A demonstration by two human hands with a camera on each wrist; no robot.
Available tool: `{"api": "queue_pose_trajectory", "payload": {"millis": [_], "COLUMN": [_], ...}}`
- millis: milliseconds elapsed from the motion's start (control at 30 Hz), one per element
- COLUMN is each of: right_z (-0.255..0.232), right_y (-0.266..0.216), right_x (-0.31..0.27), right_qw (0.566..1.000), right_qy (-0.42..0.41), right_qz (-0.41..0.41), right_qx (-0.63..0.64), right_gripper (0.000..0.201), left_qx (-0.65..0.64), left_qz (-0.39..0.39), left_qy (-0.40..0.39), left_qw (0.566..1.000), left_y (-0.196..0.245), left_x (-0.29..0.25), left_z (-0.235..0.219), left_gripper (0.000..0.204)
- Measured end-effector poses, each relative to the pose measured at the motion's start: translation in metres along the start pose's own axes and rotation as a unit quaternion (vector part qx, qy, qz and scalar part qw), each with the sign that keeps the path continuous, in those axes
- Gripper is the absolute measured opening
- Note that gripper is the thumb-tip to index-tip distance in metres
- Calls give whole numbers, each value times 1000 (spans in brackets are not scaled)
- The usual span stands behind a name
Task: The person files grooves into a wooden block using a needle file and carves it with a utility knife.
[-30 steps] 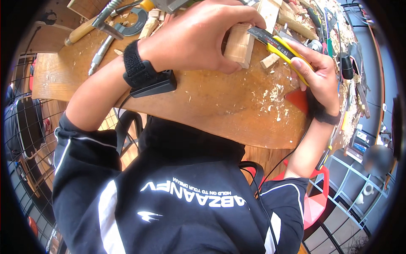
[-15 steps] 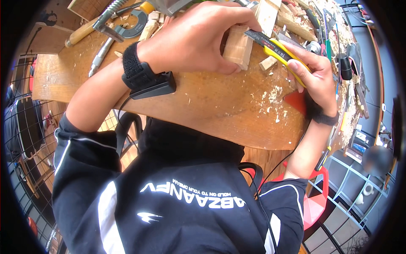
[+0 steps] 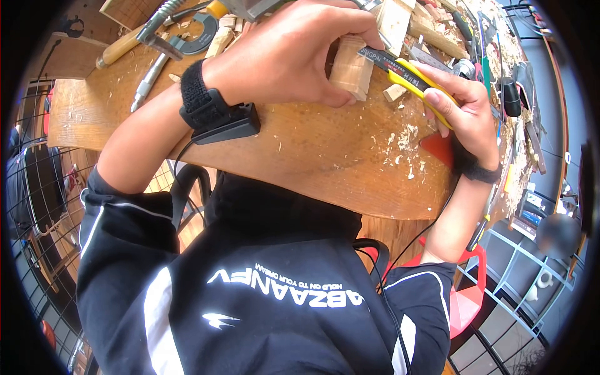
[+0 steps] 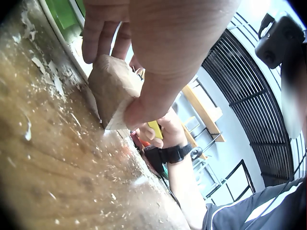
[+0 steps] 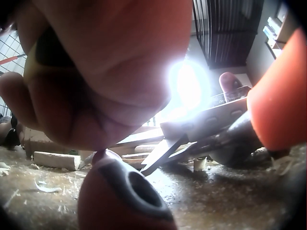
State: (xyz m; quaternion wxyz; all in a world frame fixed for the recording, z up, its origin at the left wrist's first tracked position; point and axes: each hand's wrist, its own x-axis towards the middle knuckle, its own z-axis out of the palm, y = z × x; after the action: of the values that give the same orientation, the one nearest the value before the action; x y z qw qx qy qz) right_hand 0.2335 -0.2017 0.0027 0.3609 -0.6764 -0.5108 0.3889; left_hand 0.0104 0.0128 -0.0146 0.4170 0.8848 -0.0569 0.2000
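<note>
Wooden block (image 3: 351, 70): set back from the worktop's (image 3: 300, 147) near curved edge, right of its middle. Left hand (image 3: 281, 56) grips it, thumb and fingers on opposite sides. Yellow-handled cutter (image 3: 409, 76) meets its upper end, gripped in right hand (image 3: 469, 106); cutting tip unclear. Judgement: shallow, controlled strokes suit; left fingertips best kept out of the blade's path.

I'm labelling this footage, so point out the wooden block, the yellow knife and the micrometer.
Wooden block (image 3: 352, 70), head view: long face.
Yellow knife (image 3: 400, 80), head view: yellow casing.
Micrometer (image 3: 202, 45), head view: curved frame.
</note>
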Motion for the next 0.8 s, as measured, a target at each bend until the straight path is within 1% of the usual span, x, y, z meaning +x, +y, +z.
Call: {"api": "queue_pose_trajectory", "payload": {"millis": [67, 133, 233, 333, 467, 667, 733, 800], "right_z": [-1, -1, 0, 0, -2, -1, 0, 0], "right_y": [0, -1, -1, 1, -1, 0, 1, 2], "right_x": [-1, -1, -1, -2, -2, -2, -2, -2], "right_qw": [1000, 1000, 1000, 1000, 1000, 1000, 1000, 1000], "right_qy": [1, -4, -2, 3, -7, -9, -8, -10], "right_qz": [0, 10, 8, 0, 5, -3, -6, -8], "right_qx": [3, -4, 1, -6, -5, -8, -2, -1], "right_gripper": [38, 38, 38, 38, 39, 39, 39, 39], "left_qx": [1, 16, 13, 23, 21, 8, 19, 17], "left_qz": [15, -5, -11, 11, 8, -29, 29, 17], "left_qy": [11, 8, -8, 0, -5, -20, 17, 8], "left_qw": [1000, 1000, 1000, 1000, 1000, 999, 999, 1000], "left_y": [3, 19, 5, 2, 2, 9, 16, 5], "left_x": [-1, -1, 0, -1, 0, -1, -4, -2], "left_z": [0, -6, -3, -3, -2, -4, -4, 0], "left_gripper": [53, 53, 53, 53, 53, 52, 51, 50]}}
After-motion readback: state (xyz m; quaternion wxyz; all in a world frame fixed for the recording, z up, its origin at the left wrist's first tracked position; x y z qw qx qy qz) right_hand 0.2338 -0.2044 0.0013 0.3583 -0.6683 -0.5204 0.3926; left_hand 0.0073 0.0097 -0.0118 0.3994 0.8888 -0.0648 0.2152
